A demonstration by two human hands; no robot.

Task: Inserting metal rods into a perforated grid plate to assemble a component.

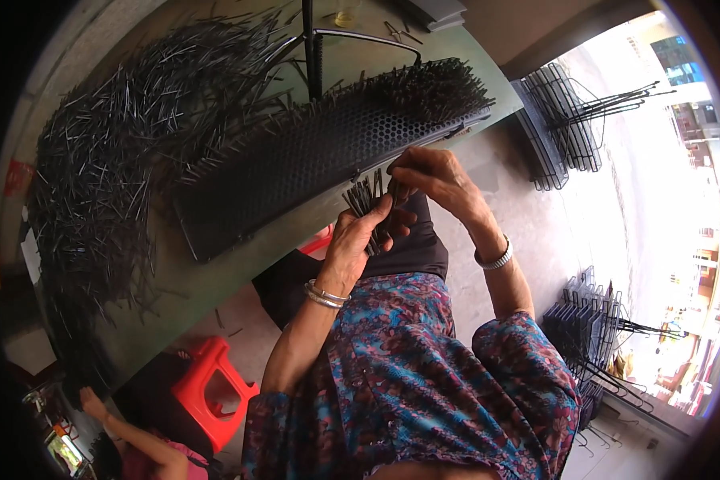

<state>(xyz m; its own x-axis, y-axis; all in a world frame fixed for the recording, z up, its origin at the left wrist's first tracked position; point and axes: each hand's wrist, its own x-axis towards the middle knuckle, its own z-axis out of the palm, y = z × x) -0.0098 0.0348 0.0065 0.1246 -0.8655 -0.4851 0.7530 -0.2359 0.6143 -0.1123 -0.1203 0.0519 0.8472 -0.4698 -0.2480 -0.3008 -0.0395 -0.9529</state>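
My left hand point(360, 240) is closed round a bundle of thin dark rods point(358, 196), their ends fanned out above the thumb. Right beside the bundle's top, my right hand point(436, 180) is closed with thumb and fingers pinched; what lies between the fingertips is too small and dark to make out. Just beyond both hands, a long black board with honeycomb holes point(272, 172) lies slanted along the table edge. Many rods point(432, 88) stand packed in the holes at its right end, with more along its far edge. A big loose heap of similar rods point(112, 152) covers the table's left side.
A metal stand point(312, 56) rises behind the board on the green table point(184, 320). Pliers-like tools point(400, 34) and a glass point(344, 18) sit at the back. A red plastic stool point(208, 392) stands lower left, near another person's arm point(136, 436). Wire racks point(564, 120) line the right.
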